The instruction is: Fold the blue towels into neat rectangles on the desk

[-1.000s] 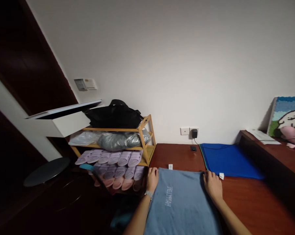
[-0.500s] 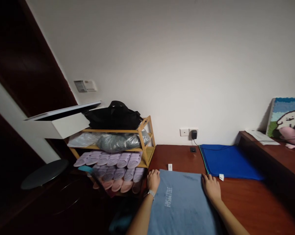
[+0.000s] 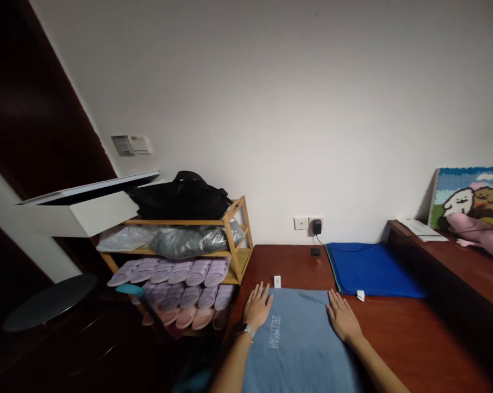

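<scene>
A grey-blue cloth (image 3: 301, 338) with pale lettering lies flat on the reddish-brown table (image 3: 414, 338), its near part running out of the frame. My left hand (image 3: 257, 308), with a watch at the wrist, rests on the cloth's far left corner, fingers spread. On the far right corner lies my right hand (image 3: 343, 317), its fingers also apart and flat. Neither hand grips anything. A small white tag (image 3: 277, 281) sticks out beyond the cloth's far edge.
A folded blue cloth (image 3: 373, 268) lies at the back right, beside a raised ledge (image 3: 446, 278) with a pink plush toy (image 3: 483, 234) and a picture. Left stands a wooden rack (image 3: 235, 245) with slippers, a black bag (image 3: 183, 199) and a white box (image 3: 102, 214). A black plug (image 3: 316, 226) sits in the wall.
The fingers of both hands, earlier bent at the cloth's far corners, are now stretched out and spread on it. The view has shifted slightly to the right.
</scene>
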{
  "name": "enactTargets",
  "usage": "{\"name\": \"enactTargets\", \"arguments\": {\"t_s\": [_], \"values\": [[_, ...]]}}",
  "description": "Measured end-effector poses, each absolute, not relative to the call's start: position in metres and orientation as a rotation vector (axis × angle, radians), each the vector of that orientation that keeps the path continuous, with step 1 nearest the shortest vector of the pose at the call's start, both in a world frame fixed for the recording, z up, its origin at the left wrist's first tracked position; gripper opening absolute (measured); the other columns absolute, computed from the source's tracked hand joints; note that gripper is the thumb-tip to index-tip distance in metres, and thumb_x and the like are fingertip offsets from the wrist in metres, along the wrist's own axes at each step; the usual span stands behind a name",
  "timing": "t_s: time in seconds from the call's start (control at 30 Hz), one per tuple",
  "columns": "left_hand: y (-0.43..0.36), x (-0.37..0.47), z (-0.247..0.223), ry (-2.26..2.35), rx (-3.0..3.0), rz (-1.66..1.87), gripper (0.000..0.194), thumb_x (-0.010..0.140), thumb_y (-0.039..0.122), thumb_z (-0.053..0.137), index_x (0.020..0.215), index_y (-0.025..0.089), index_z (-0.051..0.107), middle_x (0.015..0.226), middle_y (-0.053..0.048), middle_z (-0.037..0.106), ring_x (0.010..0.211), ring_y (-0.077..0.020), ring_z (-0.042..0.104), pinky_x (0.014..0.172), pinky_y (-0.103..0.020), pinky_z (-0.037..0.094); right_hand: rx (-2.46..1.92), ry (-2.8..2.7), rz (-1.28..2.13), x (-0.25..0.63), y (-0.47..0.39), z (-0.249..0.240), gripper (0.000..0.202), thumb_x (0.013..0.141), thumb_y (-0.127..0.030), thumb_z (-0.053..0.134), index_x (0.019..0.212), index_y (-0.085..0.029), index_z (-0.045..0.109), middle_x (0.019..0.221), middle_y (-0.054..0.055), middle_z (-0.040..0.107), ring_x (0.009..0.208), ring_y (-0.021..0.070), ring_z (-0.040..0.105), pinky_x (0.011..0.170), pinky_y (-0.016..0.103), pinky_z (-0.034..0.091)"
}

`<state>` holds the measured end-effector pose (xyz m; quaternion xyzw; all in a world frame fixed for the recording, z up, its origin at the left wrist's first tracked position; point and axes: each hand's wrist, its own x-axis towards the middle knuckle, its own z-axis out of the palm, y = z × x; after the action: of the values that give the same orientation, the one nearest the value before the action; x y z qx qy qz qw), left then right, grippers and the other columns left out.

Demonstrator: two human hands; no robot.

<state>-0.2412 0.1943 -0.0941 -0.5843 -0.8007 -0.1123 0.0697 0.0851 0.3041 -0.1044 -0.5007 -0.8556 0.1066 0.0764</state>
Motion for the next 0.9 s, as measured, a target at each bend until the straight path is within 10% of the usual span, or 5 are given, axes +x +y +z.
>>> {"name": "enactTargets", "arguments": {"t_s": [0.37,0.53,0.9], "values": [[0.208,-0.162,-0.078,-1.977,-1.981,-0.549,0.052,0.106,0.03,0.025,0.145,0.021,0.058,0.154,-0.007,0.055,0.147,-0.0221,0.044,0.125,-0.044,0.031,-1.462,-2.544,0.398,0.086,0.298,-0.093,0.066,0.103,-0.043,0.017,0.163,-0.017,0.024,0.17,-0.001,0.02,0.158,0.0188,0.013,0.128,0.038,0.011],[0.242,-0.076,-0.088,-2.013,-2.209,-0.487,0.057,0.107,0.048,0.026,0.156,0.024,0.044,0.163,-0.007,0.042,0.153,-0.0234,0.034,0.126,-0.046,0.028,-1.49,-2.56,0.398,0.087,0.299,-0.095,0.066,0.103,-0.041,0.017,0.163,-0.014,0.024,0.17,0.003,0.021,0.158,0.019,0.014,0.128,0.038,0.009],[0.183,-0.248,-0.088,-2.37,-2.021,-0.245,0.062,0.107,0.053,0.023,0.161,0.024,0.033,0.167,-0.006,0.034,0.155,-0.0218,0.027,0.126,-0.045,0.025,-1.503,-2.563,0.359,0.088,0.299,-0.098,0.067,0.102,-0.04,0.018,0.162,-0.012,0.025,0.17,0.004,0.022,0.158,0.0188,0.016,0.128,0.038,0.011]]}}
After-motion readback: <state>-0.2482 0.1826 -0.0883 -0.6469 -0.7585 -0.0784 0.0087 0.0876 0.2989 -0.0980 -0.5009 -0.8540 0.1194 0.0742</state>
